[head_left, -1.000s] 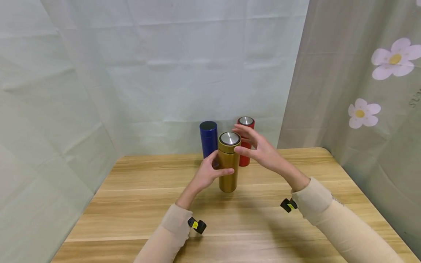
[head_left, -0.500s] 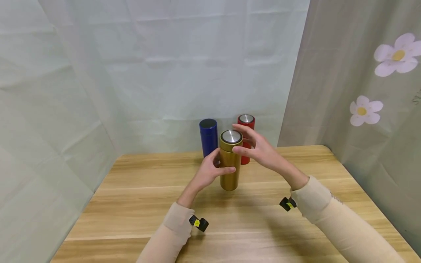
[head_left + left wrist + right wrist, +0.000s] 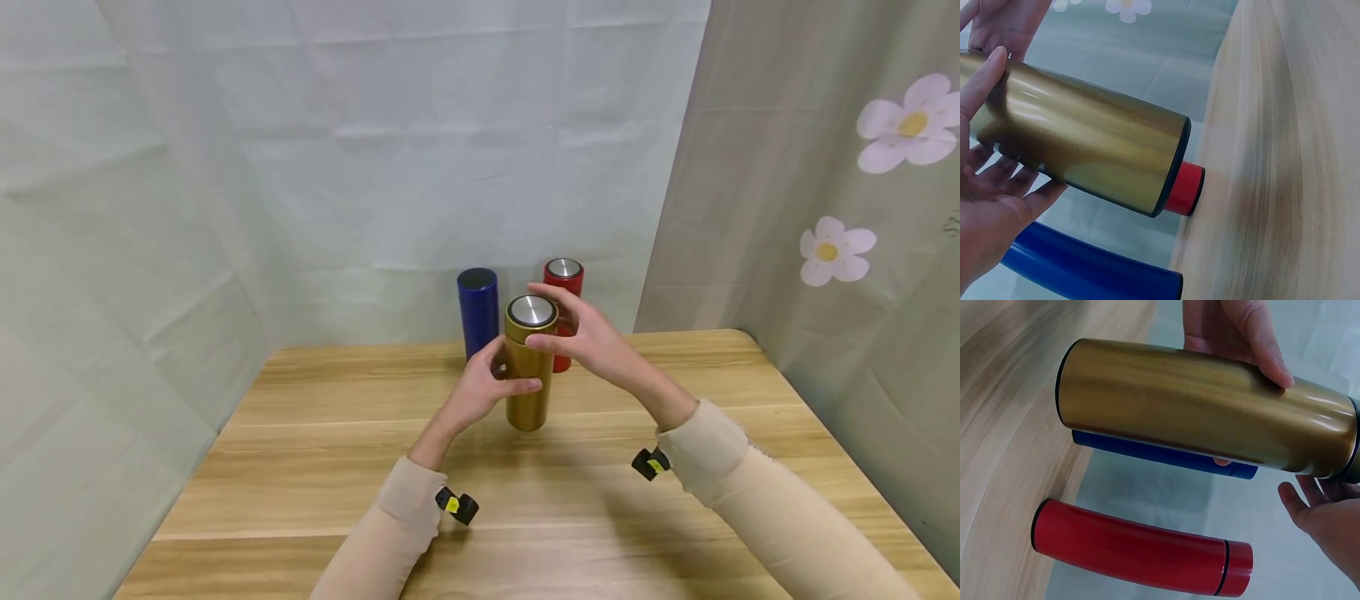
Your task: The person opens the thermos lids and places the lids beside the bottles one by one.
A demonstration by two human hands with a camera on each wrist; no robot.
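A gold thermos (image 3: 528, 379) with a brushed-metal lid top stands upright in the head view. It appears held a little above the table, since its base looks raised in both wrist views. My left hand (image 3: 480, 387) grips its body from the left, thumb across the near side and fingers behind. At the lid, my right hand (image 3: 592, 337) holds from the right, thumb on the near side near the seam; its far fingers are partly hidden. Behind stand a blue thermos (image 3: 477, 312) on the left and a red thermos (image 3: 1141, 547) on the right, partly covered by my right hand in the head view.
The wooden table (image 3: 315, 467) reaches back to a pale cloth curtain (image 3: 420, 167). A flowered curtain (image 3: 840, 333) hangs along the right side. Both blue and red thermoses stand near the table's back edge, close behind the gold one.
The gold thermos has shifted slightly right and a little closer to the camera, with my left hand gripping it. My right thumb sits slightly further left across the lid. The other thermoses stay put.
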